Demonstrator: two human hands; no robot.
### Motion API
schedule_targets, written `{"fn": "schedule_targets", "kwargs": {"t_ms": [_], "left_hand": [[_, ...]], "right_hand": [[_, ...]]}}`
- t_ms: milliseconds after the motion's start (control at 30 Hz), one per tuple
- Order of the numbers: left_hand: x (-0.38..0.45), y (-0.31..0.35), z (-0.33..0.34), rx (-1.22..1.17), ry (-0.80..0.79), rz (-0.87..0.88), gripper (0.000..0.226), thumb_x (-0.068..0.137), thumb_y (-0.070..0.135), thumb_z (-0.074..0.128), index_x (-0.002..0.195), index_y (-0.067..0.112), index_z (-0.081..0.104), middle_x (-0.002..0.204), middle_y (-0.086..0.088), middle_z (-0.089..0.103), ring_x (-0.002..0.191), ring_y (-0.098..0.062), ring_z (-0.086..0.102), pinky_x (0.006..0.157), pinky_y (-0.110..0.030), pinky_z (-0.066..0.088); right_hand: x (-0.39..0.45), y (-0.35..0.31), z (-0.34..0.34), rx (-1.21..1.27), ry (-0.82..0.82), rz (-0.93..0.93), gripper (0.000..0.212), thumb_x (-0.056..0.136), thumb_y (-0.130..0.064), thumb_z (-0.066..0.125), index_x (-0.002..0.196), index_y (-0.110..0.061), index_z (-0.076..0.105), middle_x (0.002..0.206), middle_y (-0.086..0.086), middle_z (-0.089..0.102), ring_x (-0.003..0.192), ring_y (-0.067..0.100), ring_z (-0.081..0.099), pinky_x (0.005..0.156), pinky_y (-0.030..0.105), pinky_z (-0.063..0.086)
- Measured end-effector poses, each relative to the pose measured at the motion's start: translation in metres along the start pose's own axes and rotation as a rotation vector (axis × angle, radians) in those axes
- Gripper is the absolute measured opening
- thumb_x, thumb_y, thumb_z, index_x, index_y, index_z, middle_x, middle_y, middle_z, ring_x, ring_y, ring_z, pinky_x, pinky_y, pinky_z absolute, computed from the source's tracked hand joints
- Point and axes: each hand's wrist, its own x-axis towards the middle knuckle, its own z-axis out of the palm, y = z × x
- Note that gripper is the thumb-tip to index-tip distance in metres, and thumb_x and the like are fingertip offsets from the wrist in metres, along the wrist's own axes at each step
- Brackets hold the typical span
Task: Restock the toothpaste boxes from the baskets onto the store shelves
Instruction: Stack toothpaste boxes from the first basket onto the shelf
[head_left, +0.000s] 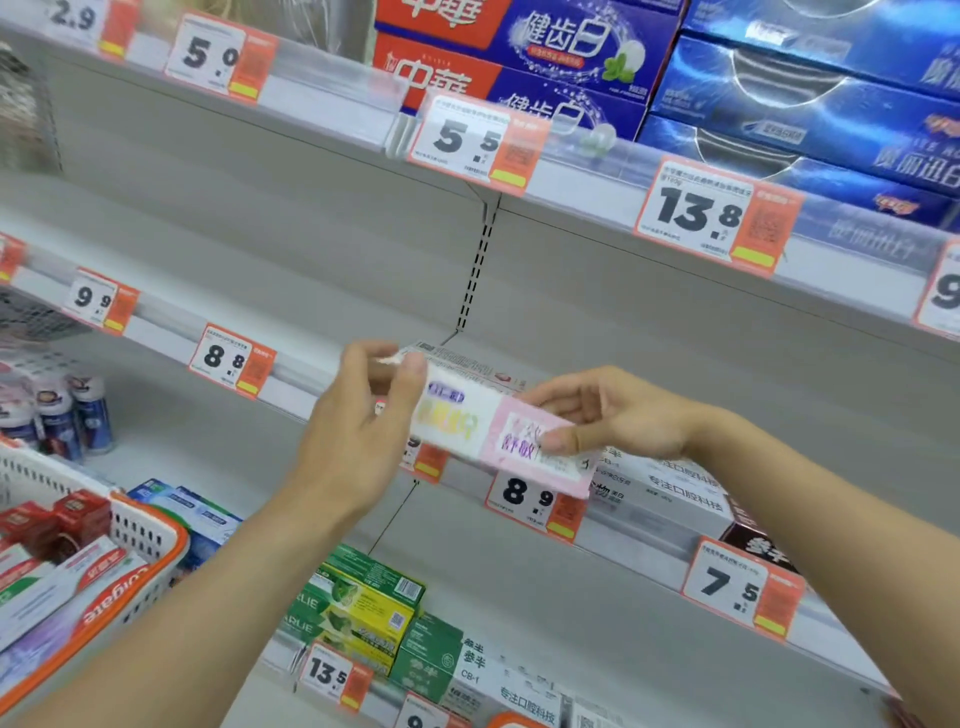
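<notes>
Both my hands hold one white and pink toothpaste box (470, 423) level in front of the middle shelf (613, 545). My left hand (363, 421) grips its left end with thumb and fingers curled round it. My right hand (597, 415) pinches its right pink end, thumb on the front face. The stretch of middle shelf behind the box looks bare. At the lower left stands a white basket with an orange rim (156, 525), holding red and white Colgate boxes (78, 582) and small red boxes (57, 519).
The top shelf carries red-and-blue boxes (519, 47) and blue boxes (831, 104). White and dark boxes (670, 493) lie on the middle shelf at right. Green and yellow boxes (363, 608) fill the lower shelf. Small bottles (67, 415) stand at far left. Price tags (478, 140) line every shelf edge.
</notes>
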Motion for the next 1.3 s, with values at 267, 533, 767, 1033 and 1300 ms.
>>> {"fn": "schedule_targets", "kwargs": {"t_ms": [267, 533, 767, 1033, 1300], "left_hand": [[0.071, -0.02, 0.024, 0.708, -0.064, 0.198, 0.055, 0.09, 0.044, 0.052, 0.137, 0.018, 0.049, 0.143, -0.007, 0.042, 0.136, -0.027, 0.03, 0.109, -0.043, 0.026], [0.092, -0.049, 0.064, 0.974, -0.387, 0.294, 0.057, 0.104, 0.054, 0.022, 0.154, 0.029, 0.031, 0.167, 0.0, 0.015, 0.155, -0.024, -0.005, 0.121, -0.057, -0.004], [0.089, -0.046, 0.068, 1.064, -0.438, 0.229, 0.059, 0.104, 0.053, 0.017, 0.155, 0.026, 0.032, 0.163, -0.002, 0.027, 0.15, -0.027, 0.015, 0.12, -0.061, 0.001], [0.086, -0.048, 0.07, 1.081, -0.419, 0.227, 0.058, 0.104, 0.051, 0.015, 0.155, 0.027, 0.03, 0.161, 0.001, 0.028, 0.149, -0.026, 0.016, 0.121, -0.06, 0.001], [0.086, -0.049, 0.073, 1.038, -0.398, 0.22, 0.055, 0.105, 0.047, 0.017, 0.153, 0.025, 0.033, 0.161, 0.0, 0.029, 0.152, -0.027, 0.011, 0.121, -0.059, 0.001]], "right_hand": [[0.057, 0.004, -0.039, -0.105, 0.678, -0.034, 0.049, 0.083, -0.031, 0.08, 0.128, -0.026, 0.061, 0.117, -0.003, 0.066, 0.112, 0.02, 0.064, 0.093, 0.036, 0.055], [0.139, 0.024, -0.045, -0.264, 0.658, 0.004, 0.044, 0.094, -0.017, 0.068, 0.135, -0.017, 0.052, 0.117, 0.003, 0.056, 0.101, 0.023, 0.061, 0.074, 0.021, 0.052], [0.159, 0.05, -0.032, -0.306, 0.464, 0.17, 0.049, 0.096, -0.019, 0.066, 0.142, -0.019, 0.047, 0.131, 0.007, 0.05, 0.074, 0.017, 0.064, 0.061, 0.023, 0.056], [0.14, 0.05, -0.039, -0.341, 0.272, 0.344, 0.054, 0.101, -0.035, 0.057, 0.152, -0.033, 0.038, 0.14, 0.002, 0.058, 0.109, 0.021, 0.066, 0.097, 0.034, 0.053], [0.115, 0.044, -0.028, -0.629, 0.495, 0.126, 0.04, 0.102, -0.034, 0.053, 0.14, -0.023, 0.055, 0.145, -0.002, 0.046, 0.132, 0.016, 0.046, 0.104, 0.027, 0.036]]}}
